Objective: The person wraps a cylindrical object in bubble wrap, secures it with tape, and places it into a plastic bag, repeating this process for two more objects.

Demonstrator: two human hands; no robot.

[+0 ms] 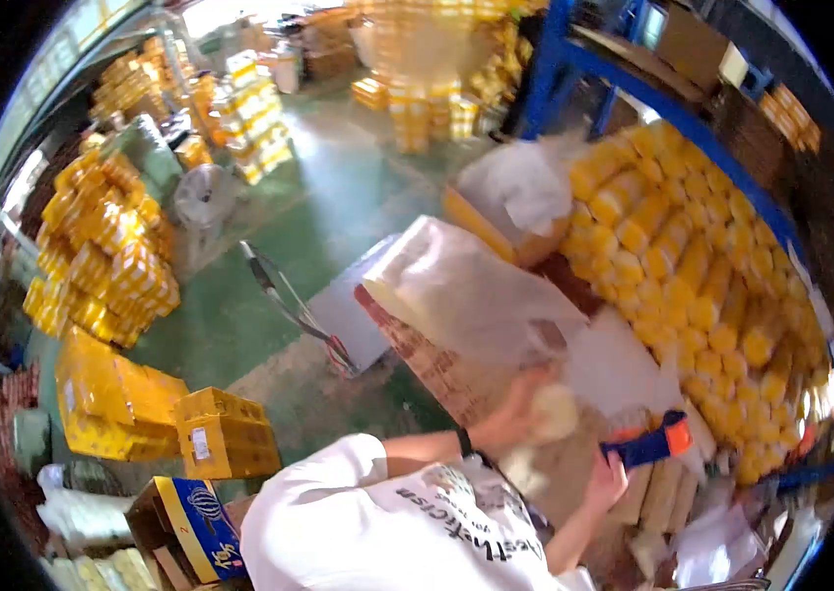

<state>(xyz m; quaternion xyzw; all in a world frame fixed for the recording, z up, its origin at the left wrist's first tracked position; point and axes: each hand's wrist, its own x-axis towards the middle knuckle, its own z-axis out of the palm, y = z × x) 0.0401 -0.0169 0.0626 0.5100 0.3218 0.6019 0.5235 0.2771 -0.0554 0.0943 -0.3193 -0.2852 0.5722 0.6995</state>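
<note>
My left hand (512, 412), with a dark band at its wrist, is blurred over the work surface. It appears closed on a round, cream-coloured roll (555, 412), though its fingers are smeared. My right hand (608, 482) is wrapped round a dark blue tape dispenser (643, 448) with an orange end. Just beyond my hands lies a large white plastic-wrapped bundle (476, 286), on a surface with a reddish-brown edge (422, 355). More whitish sheeting (619, 364) lies between the bundle and the dispenser.
Yellow-and-white rolls (673, 256) are piled high on the right beside a blue rack frame (663, 94). A flat cart (358, 305) with a dark handle stands on the green floor. Yellow cartons (230, 433) and an open blue-and-yellow box (195, 527) stand at left; wrapped stacks (106, 256) rise behind.
</note>
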